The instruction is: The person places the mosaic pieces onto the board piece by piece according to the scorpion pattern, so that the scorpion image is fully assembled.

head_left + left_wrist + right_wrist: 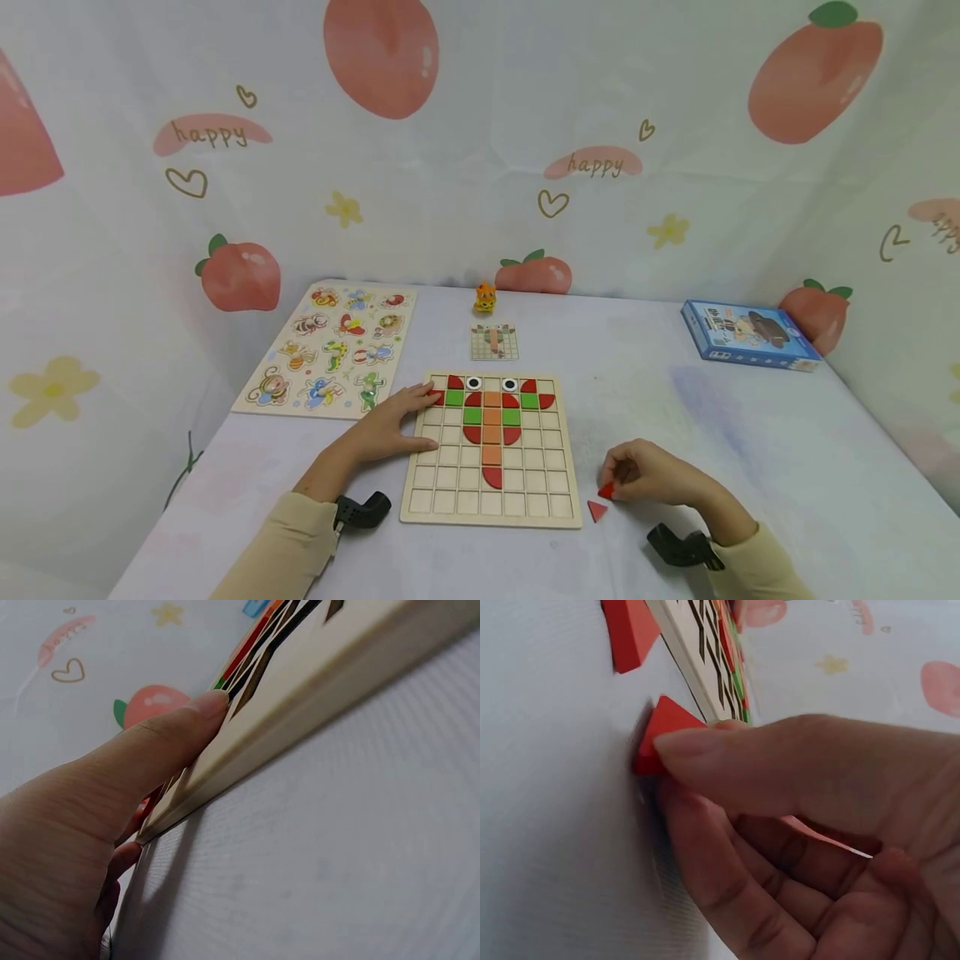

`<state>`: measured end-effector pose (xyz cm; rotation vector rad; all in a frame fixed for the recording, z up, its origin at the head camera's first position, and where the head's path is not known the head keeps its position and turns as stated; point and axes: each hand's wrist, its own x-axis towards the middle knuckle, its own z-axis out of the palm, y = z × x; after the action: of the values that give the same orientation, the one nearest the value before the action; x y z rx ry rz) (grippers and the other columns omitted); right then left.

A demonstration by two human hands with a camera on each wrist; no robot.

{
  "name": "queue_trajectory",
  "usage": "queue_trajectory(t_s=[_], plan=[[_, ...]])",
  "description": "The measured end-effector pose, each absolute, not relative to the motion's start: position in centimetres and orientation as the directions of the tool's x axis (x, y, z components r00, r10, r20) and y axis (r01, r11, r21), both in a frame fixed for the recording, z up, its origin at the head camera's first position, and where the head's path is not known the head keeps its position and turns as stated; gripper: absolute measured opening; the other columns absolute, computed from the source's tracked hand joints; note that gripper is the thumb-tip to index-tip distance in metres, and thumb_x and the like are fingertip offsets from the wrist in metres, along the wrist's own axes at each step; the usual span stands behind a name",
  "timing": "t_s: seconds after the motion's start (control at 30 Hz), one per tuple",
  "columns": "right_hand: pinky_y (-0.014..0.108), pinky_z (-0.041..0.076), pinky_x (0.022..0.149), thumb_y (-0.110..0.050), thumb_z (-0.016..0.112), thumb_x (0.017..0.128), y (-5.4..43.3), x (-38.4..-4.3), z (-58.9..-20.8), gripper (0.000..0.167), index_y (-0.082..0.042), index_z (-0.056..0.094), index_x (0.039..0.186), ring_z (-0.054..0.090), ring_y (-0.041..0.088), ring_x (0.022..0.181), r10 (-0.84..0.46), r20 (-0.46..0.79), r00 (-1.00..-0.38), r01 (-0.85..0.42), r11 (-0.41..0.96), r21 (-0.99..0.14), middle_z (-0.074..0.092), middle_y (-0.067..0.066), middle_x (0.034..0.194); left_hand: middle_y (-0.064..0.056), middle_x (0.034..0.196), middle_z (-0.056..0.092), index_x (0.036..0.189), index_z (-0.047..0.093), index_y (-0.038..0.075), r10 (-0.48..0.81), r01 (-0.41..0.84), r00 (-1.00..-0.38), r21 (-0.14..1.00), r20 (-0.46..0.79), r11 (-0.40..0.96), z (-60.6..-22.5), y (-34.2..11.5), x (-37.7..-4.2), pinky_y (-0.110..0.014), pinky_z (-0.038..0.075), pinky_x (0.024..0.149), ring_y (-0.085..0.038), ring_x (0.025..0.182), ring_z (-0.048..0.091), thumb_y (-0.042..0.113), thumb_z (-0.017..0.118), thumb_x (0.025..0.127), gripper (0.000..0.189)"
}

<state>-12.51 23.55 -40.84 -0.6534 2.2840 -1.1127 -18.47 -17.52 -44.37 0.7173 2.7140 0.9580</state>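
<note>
A square wooden grid board (457,502) lies in front of me, with red quarter-round, green square and orange square pieces and two eye pieces set in its upper and middle cells. My left hand (387,431) rests on the board's left edge, fingers extended, thumb (169,739) on the rim. To the right of the board, my right hand (651,475) pinches a red triangle piece (667,724) between thumb and fingertips, close to the tabletop. A strip of red shows among its curled fingers; I cannot tell what it is. Another red triangle (597,510) lies between that hand and the board.
Behind the board lie a small pattern card (494,342) and an orange-yellow toy figure (485,297). At the left is a wooden insect puzzle board (330,358). A blue box (752,335) sits at the back right, before a fruit-printed cloth (465,183).
</note>
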Motion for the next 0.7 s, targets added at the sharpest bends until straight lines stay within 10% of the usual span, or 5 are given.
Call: queue_trajectory(t_s=[0.7], plan=[[0.018,0.052,0.068,-0.008,0.068,0.083,20.1,-14.4,-40.1,0.009,-0.002,0.068,0.089,0.057,0.002,0.072,-0.626,-0.137,-0.767,-0.278,0.518,-0.809,0.068,0.005,0.085,-0.003,0.153,0.03,0.139,0.046,0.018,0.496,0.385,-0.868,0.632,0.002,0.673,-44.6,-17.6,-18.6,-0.056,0.021,0.113,-0.034,0.143,0.018,0.052,0.072,0.073,0.078]])
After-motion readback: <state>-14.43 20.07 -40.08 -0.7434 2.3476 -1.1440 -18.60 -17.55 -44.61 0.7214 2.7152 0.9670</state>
